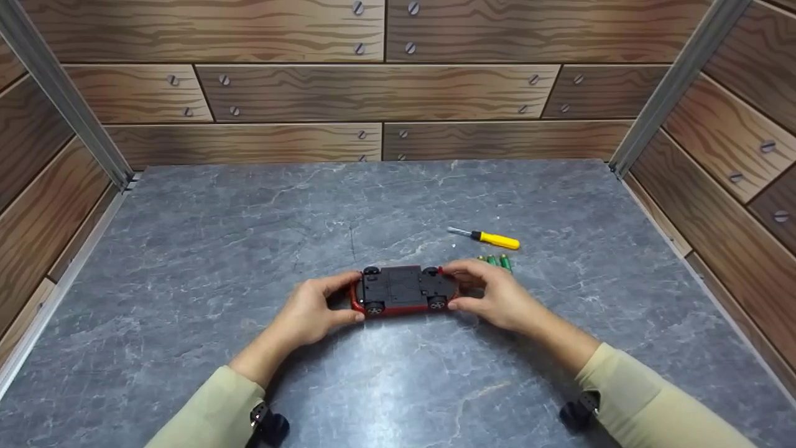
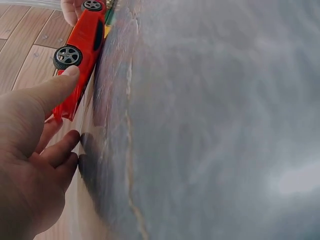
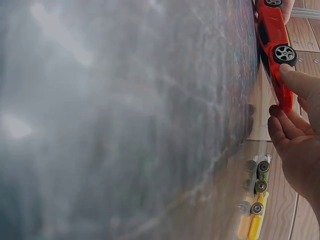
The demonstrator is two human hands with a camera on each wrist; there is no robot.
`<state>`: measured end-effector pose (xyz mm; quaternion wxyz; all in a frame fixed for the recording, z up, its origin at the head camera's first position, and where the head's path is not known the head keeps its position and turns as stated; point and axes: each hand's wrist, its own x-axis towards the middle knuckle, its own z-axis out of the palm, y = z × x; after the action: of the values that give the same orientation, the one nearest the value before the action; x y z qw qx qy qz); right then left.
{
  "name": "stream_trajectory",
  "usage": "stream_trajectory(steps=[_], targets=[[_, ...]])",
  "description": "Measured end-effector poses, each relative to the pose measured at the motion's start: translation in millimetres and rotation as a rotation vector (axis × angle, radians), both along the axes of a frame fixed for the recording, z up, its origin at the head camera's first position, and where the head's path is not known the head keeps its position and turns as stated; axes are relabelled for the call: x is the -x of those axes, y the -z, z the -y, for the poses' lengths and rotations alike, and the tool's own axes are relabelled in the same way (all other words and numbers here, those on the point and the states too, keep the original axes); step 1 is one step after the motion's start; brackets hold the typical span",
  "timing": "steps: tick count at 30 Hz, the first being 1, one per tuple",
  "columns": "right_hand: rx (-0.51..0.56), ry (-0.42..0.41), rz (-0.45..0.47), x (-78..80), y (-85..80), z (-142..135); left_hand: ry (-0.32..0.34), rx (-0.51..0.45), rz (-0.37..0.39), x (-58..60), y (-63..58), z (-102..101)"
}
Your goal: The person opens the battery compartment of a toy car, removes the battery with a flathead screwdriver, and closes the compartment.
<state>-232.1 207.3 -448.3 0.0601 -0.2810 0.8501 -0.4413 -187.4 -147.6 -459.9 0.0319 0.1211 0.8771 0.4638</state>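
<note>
A red toy car [image 1: 398,287] lies upside down on the grey marbled table, its black underside and wheels facing up. My left hand [image 1: 311,309] grips its left end between thumb and fingers. At the other end, my right hand [image 1: 497,295] holds it the same way. In the left wrist view, the left thumb presses on the red side of the car [image 2: 89,37] close to a wheel. The right wrist view shows the right thumb by the wheel at the other end of the car [image 3: 274,32], with fingertips under that end.
Several green batteries [image 1: 505,262] lie just behind my right hand, partly hidden by it. Beyond them rests a screwdriver [image 1: 497,240] with a yellow handle, its shaft pointing left. Wood-patterned walls [image 1: 373,93] enclose the table [image 1: 217,249] at the back and sides.
</note>
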Motion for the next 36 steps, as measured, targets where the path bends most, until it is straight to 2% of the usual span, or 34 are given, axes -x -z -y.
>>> stream_trajectory(steps=[8, 25, 31, 36], targets=[[0.009, -0.001, 0.015, 1.6, 2.3, 0, 0.002, -0.012, 0.032, 1.3, 0.3, -1], [0.079, 0.016, 0.11, 0.0, 5.1, 1, 0.036, 0.021, -0.011, 1.5, 1.0, -2], [0.147, 0.007, 0.133, -3.3, -2.8, 0, 0.078, -0.078, -0.03, 0.7, -4.3, 1], [0.201, 0.012, 0.145, -4.7, -14.7, -2, 0.094, -0.168, -0.01, -0.5, -16.6, 5]])
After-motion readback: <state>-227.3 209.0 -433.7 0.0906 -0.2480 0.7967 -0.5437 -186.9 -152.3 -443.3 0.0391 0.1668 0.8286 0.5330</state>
